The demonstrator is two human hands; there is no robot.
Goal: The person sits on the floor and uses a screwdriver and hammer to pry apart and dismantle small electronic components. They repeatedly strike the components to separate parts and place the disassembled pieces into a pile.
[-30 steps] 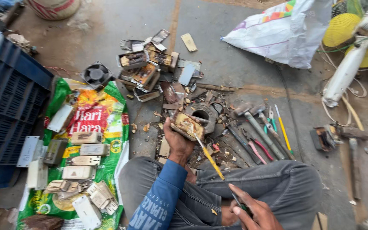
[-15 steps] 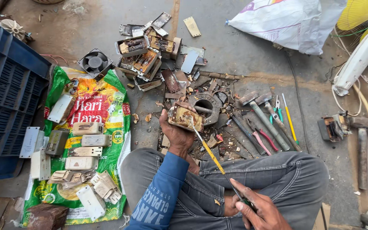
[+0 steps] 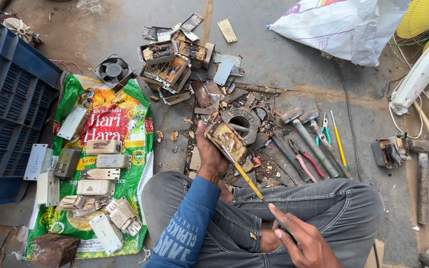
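item: rusty metal box (image 3: pixel 227 140), gripped in closed left hand (image 3: pixel 210 154), just below the round iron ring (image 3: pixel 243 121) on the floor. yellow-shafted screwdriver (image 3: pixel 251 184), closed right hand (image 3: pixel 301 240) on its handle, long axis diagonal, tip pointing up-left into the box.

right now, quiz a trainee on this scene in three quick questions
1. True or false: the left hand grips a small rusty box.
2. What does the right hand hold: A hammer, B screwdriver, C pliers?
3. What lies under the pale boxes on the left?

Key: 1 true. 2 B; its tip meets the box. 3 A printed green sack.
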